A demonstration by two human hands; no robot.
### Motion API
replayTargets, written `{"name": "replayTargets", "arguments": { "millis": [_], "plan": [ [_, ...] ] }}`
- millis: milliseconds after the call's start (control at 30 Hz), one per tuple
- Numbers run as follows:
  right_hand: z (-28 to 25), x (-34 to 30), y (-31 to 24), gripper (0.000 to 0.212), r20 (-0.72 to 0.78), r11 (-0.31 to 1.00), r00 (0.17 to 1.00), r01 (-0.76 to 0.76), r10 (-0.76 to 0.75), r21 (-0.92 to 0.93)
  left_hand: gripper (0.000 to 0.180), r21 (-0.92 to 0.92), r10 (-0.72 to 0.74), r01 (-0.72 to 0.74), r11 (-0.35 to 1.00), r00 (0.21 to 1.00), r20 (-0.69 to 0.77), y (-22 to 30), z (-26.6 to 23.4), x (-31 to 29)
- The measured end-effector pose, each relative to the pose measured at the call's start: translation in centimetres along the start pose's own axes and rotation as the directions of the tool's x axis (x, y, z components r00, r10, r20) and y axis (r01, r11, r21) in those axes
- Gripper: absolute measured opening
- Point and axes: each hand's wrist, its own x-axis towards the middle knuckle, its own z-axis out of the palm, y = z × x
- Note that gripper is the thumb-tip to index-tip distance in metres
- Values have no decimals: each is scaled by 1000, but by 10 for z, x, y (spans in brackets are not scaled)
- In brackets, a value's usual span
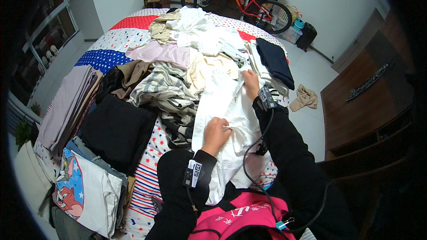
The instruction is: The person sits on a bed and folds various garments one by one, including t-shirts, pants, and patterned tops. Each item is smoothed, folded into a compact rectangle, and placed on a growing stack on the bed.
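Note:
A long white cloth garment (211,102) lies spread in front of me on the bed, its near end hanging towards my lap. I cannot make out whether it is trousers or a top. My left hand (215,136) pinches a fold of it near the middle. Further off and to the right, my right hand (251,84) is closed on its right edge. Left of the garment is a crumpled grey-and-white patterned piece of clothing (167,86). A loose heap of white clothes (195,29) and a pale pink piece (162,54) lie beyond.
Folded stacks stand at the left, among them black clothing (116,129) and a white cartoon-print shirt (91,195). Folded dark navy clothing (273,62) lies at the bed's right edge. A beige cloth (304,98) is on the floor. Beyond the bed stands a bicycle (242,4).

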Motion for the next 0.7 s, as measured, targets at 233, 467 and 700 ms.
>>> {"name": "replayTargets", "arguments": {
  "millis": [233, 467, 700],
  "plan": [
    [34, -25, 7, 50, 454, 754, 889, 261, 55, -603, 28, 43, -108, 114, 993, 988, -111, -4, -18, -9],
    [-13, -127, -18, 77, 805, 564, 584, 631, 107, -533, 19, -84, 138, -174, 981, 936, -325, -1, -24, 1],
    [-41, -180, -12, 51, 658, 170, 751, 643, 47, -746, 15, -691, -66, -30, 723, 992, -112, 0, -24, 1]
  ]
}}
